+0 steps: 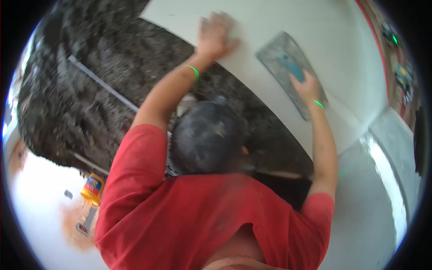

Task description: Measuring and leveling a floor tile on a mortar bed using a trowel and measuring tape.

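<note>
My left hand [216, 36] lies spread on a large white tile [346, 49], near the edge that borders dark wet mortar [130, 49]. Its fingers are apart and slightly blurred. In my right hand [308, 87] is the teal handle of a grey hand float [281, 58]. The float's long flat plate rests on the tile's face, set at a slant. Thin green light lines cross both my wrists. Below my arms, a rounded dark, dusty shape [207, 135] hides part of the mortar; I cannot tell what it is.
A pale straight bar [103, 83] lies across the mortar on the left. A yellow tub [92, 189] and a small tool [85, 222] are on the pale floor. Red trim [380, 49] runs along the tile's far right edge. Grey surfacing [364, 202] lies at lower right.
</note>
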Motion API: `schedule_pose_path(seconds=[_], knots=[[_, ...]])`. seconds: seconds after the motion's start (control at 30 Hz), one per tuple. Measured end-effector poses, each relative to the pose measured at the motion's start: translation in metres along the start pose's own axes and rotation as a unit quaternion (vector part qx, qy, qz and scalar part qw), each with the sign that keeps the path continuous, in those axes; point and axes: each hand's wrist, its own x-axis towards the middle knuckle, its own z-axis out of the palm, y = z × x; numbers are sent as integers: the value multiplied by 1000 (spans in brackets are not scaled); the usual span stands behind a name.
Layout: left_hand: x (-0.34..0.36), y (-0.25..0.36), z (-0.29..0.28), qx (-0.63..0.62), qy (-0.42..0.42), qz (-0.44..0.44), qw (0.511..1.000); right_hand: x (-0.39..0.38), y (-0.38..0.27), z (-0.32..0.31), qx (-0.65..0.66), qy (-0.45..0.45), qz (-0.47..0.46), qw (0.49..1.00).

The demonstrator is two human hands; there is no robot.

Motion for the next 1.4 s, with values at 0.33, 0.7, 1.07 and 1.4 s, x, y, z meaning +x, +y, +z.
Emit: schedule_pose_path(seconds=[0.33, 0.7, 1.07, 1.4], knots=[[-332, -218, -29, -106, 141, -649, 740, -54, 64, -29, 35, -22, 81, 996], [-432, -319, -61, -327, 131, -703, 617, -81, 89, -50, 47, -80, 107, 990], [-281, -305, -340, -433, 454, -465, 625, -104, 142, -44, 26, -28, 152, 988], [-78, -195, -507, 203, 260, -130, 935, -104, 152, -36, -3, -25, 172, 985]])
